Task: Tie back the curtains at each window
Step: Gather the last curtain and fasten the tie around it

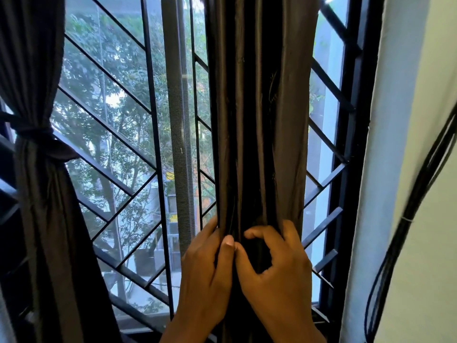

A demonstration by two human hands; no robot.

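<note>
At a barred window, we gather the dark right-hand curtain [259, 120] into a column, our left hand [207, 271] wrapped around its near edge with the thumb lying up the front folds and the other fingers reaching behind the cloth, our right hand [274, 271] curled around the bundle from the other side, index finger hooked across the front and thumb pressed against the left thumb; the fabric rises straight above the fingers and runs down between the wrists. Well to the left of the fingers, the other curtain [42, 169] already hangs cinched by a knotted tie [37, 137]. We judge the risks as these: the slick-looking folds could slide out from under the thumbs if either hand lets go to reach for a tie, loosening the bundle, and cloth behind the fingers could snag on the window grille [116, 134] close beyond them. No tie for this curtain can be seen, and we cannot tell whether one sits inside the folds or in a palm; the fingertips behind the cloth, the curtain's top and hem, and the sill beneath the wrists are cut off or hidden, and cables [420, 184] to the right of the fingers run out of view
</note>
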